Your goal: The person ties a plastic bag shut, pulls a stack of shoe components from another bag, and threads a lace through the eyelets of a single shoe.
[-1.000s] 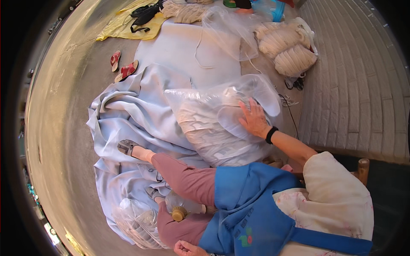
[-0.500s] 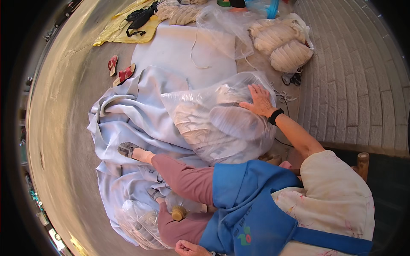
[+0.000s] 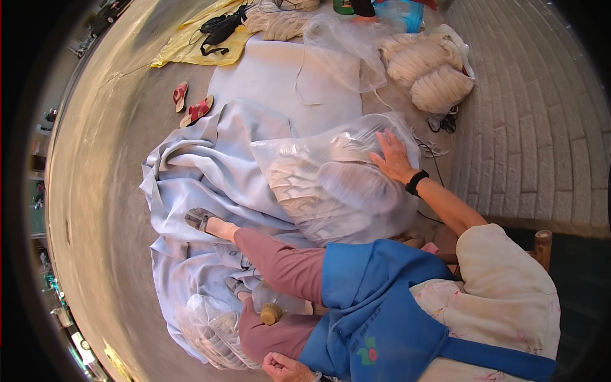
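My right hand (image 3: 395,160) lies open, fingers spread, on a big clear plastic bag (image 3: 280,151). Pale, padded-looking pieces (image 3: 294,186) show through its film, along with a smooth oval shape that I cannot name. A dark band circles that wrist. My left hand (image 3: 286,368) is curled closed by my thigh at the bottom edge; what it holds, if anything, is hidden. Close to it, between my legs, is a round yellow-brown cap-like piece (image 3: 270,314). A second clear bag (image 3: 213,325) of pale stringy material sits beside my lower leg.
A crumpled grey-blue sheet (image 3: 191,167) spreads under the bags and my feet. Red slippers (image 3: 198,111) stand beyond it. Farther off are bagged cream bundles (image 3: 439,89), a yellow sheet (image 3: 210,48) and another person's hand (image 3: 365,19). A paved strip (image 3: 522,127) borders the right.
The whole view has shifted slightly, so things appear farther right. My right hand still rests on the bag and my left remains closed. More of the other person's hand shows.
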{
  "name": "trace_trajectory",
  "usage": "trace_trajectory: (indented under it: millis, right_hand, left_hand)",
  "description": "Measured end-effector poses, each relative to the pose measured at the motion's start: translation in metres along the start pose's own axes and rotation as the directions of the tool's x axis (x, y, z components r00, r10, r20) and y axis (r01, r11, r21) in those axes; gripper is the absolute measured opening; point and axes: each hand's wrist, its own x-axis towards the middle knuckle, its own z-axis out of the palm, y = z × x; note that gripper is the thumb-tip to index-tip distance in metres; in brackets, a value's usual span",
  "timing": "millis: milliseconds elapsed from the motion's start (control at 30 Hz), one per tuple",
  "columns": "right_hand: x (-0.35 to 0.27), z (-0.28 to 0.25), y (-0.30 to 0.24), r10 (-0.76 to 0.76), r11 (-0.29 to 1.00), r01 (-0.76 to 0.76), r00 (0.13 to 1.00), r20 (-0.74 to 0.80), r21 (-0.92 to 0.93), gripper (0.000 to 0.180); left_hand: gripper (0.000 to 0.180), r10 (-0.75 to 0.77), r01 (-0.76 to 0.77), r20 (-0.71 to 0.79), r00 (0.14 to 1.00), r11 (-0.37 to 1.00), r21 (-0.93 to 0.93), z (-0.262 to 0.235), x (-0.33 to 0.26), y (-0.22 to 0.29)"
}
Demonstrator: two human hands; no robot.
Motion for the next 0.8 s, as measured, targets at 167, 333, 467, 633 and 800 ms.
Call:
trace_trajectory:
  millis: [167,333,467,633,800]
  right_hand:
    - [0.013,0.001,-0.040,-0.285,0.953,0.292,0.955,-0.086,0.086,0.070]
    - [0.030,-0.003,-0.034,-0.219,0.970,0.215,0.975,0.025,0.112,0.060]
    - [0.033,-0.001,-0.024,-0.294,0.940,0.294,0.955,-0.023,0.175,0.046]
    - [0.032,-0.006,-0.027,-0.315,0.944,0.307,0.948,0.054,0.122,0.035]
    - [0.086,0.026,-0.002,-0.293,0.955,0.283,0.948,0.123,0.095,0.033]
  left_hand:
    - [0.017,0.025,-0.032,-0.078,0.997,0.994,-0.101,0.013,-0.005,-0.022]
    - [0.017,0.076,-0.084,-0.110,0.991,0.994,-0.075,0.018,-0.006,-0.026]
    - [0.017,0.045,-0.057,-0.113,0.993,0.993,-0.106,0.021,-0.001,-0.024]
    - [0.016,0.076,-0.082,-0.093,0.993,0.994,-0.068,0.022,0.001,-0.028]
    - [0.015,0.083,-0.092,-0.105,0.991,0.992,-0.082,0.023,0.004,-0.022]
